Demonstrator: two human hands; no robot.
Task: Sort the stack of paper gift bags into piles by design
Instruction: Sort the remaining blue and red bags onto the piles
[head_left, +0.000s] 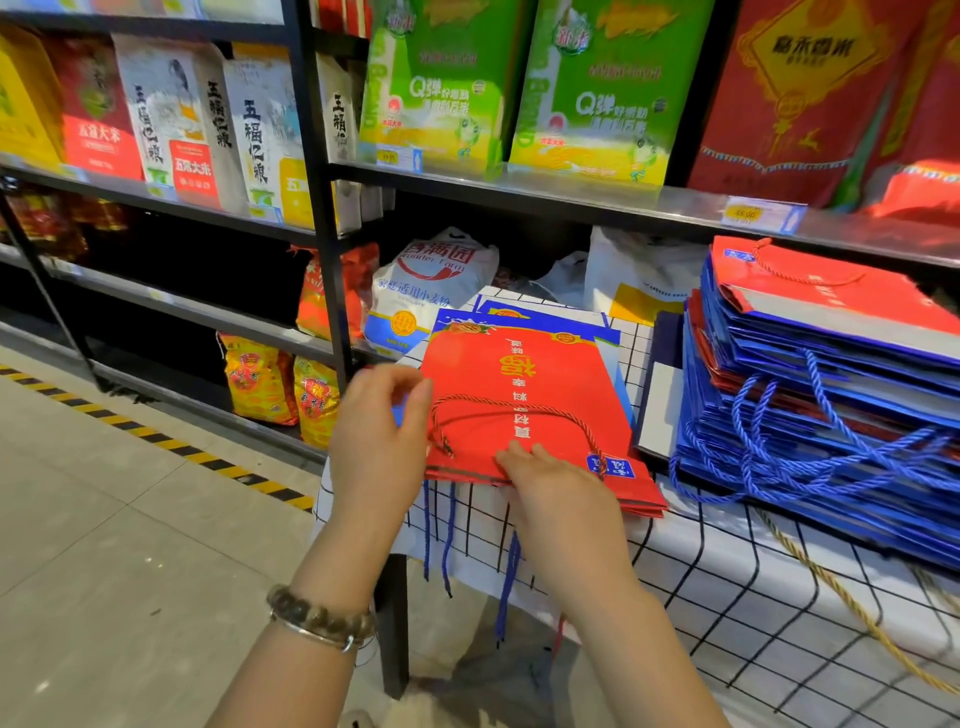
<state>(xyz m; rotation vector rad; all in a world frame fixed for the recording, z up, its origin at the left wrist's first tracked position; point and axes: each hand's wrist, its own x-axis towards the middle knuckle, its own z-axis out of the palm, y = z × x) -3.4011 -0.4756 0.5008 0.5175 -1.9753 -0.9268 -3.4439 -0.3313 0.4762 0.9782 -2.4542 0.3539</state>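
At far left stand shop shelves (171, 202) of rice sacks, with no part in the job. My left hand (382, 431) comes next, its fingers curled in against the left edge of the red gift bag (524, 384). I cannot tell whether they truly pinch that edge or only steady it.

The red bag lies flat on top of a small pile of blue gift bags (550, 317), whose blue cords hang over the near edge of the table (727, 582) with its grid-patterned cloth. The bag's long axis runs away from me, with its mouth and red rope handle at my end.

My right hand (556, 493) rests on that near edge, fingers laid fairly flat on the paper, pressing rather than grasping.

Further right, apart from this pile, sits the tall unsorted stack (810, 384) of blue and red bags, handles trailing toward me. It lies to the right of both hands, the right one nearer, so I judge that hand should reach across for the next bag.
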